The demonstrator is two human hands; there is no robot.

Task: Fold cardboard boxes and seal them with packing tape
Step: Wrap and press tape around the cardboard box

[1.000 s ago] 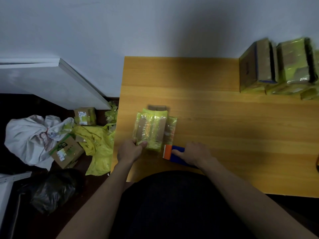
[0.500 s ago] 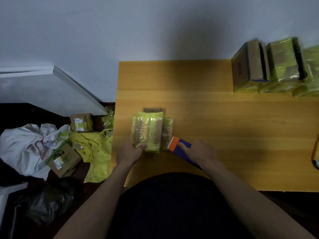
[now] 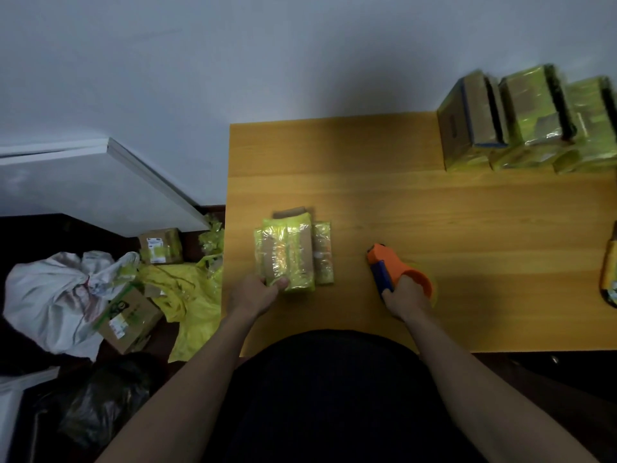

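- Nearest the body, at about seven o'clock from the table's middle, the left hand (image 3: pixel 257 294) grips the near edge of the taped box (image 3: pixel 289 253), thumb on top and fingers curled under its corner.
- Close by, at about five o'clock, the right hand (image 3: pixel 405 297) is wrapped round the handle of the tape dispenser (image 3: pixel 392 270), an orange and blue gun with its nose pointing away from the body; it rests on the wooden table (image 3: pixel 434 212), apart from the box.
- The taped box lies flat near the table's left edge, at roughly nine o'clock, wound in glossy yellow-green tape with bare brown cardboard showing in strips and at its far end.
- By its looks the box is small and light, stiff at the cardboard edges but slick where tape covers it; a pinch across a corner or along a short edge, thumb above and fingers below, should hold better than a flat palm on the shiny film.
- The dispenser looks rigid and easy to steer by its handle; its cutting edge is not clear enough to judge.
- Farther off, at about one o'clock, the finished boxes (image 3: pixel 521 128) stand in a row against the wall (image 3: pixel 300 55).
- Beyond the table's left side, on the dark floor at nine o'clock, lie a white bag (image 3: pixel 56 295), yellow plastic (image 3: pixel 190 295) and loose cartons (image 3: pixel 128 317).
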